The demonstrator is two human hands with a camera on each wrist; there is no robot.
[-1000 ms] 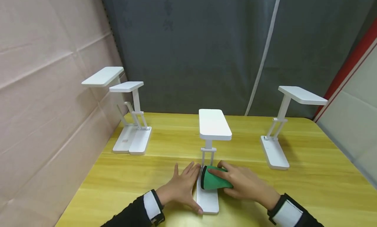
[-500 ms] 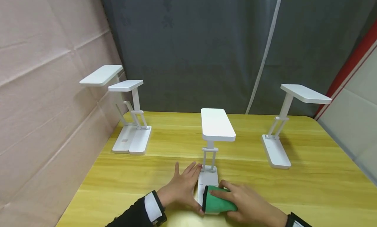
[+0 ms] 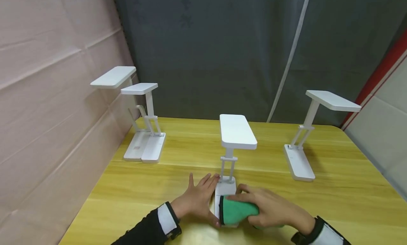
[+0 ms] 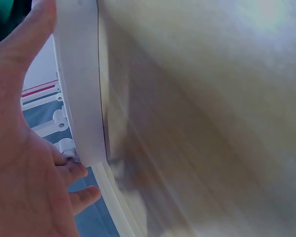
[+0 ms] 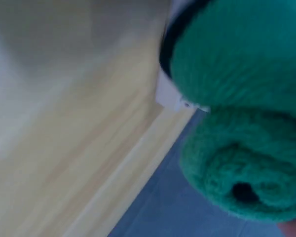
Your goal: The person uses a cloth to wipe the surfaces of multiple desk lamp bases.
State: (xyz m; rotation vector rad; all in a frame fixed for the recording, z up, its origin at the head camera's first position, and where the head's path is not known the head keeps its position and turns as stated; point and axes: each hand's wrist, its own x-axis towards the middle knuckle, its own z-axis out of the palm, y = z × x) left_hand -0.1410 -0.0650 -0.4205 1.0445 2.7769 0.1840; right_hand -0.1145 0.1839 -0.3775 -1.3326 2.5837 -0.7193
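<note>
A white desk lamp (image 3: 238, 132) stands front and centre, its flat head on a jointed arm above a slim rectangular base (image 3: 225, 190). Along that base's left edge rests my left hand (image 3: 198, 199), fingers spread and fairly straight, thumb at the front end; the left wrist view shows the fingertips beside the base's (image 4: 81, 74) far end. My right hand (image 3: 270, 208) grips a folded green cloth (image 3: 236, 209) with a dark border, pressing it over the front half of the base. Close up in the right wrist view, the fuzzy cloth (image 5: 246, 64) is bunched into a roll.
Two more white lamps (image 3: 112, 77) (image 3: 140, 89) stand side by side at the back left, near a pale fabric wall (image 3: 57, 114). Another lamp (image 3: 332, 101) is at the right. A dark grey curtain (image 3: 206, 54) hangs behind the wood-grain table (image 3: 178, 146).
The green cloth in my right hand has slid from the base's hinge end toward its front end, then slightly back up. My left hand stays in place at the base.
</note>
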